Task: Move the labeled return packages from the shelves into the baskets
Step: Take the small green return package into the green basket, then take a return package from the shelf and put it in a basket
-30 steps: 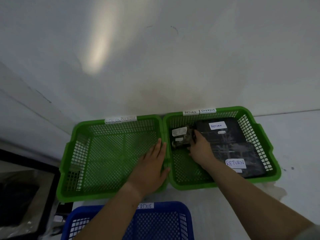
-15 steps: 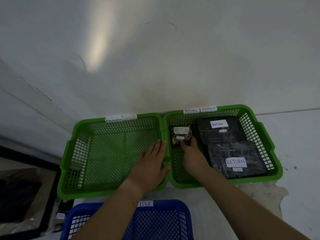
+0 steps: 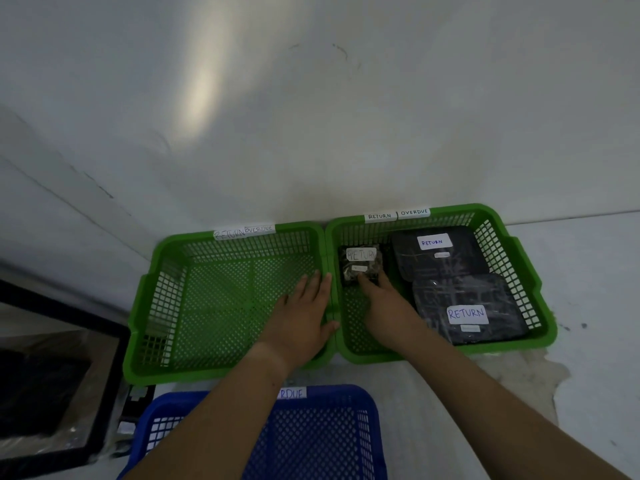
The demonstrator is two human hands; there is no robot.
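Small RETURN package (image 3: 360, 262) pinched by right hand (image 3: 388, 306) in right green basket (image 3: 457, 211) | left hand (image 3: 304, 317) laid flat, fingers straight, in left basket (image 3: 138, 303)

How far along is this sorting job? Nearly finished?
Done: the back large package and the front large package, both labelled RETURN, lie in the right green basket. In hand: the right hand grips the small RETURN package in that basket; the left hand rests flat in the left green basket. Left: cannot tell; the shelves are out of view, and the blue basket shows no package.
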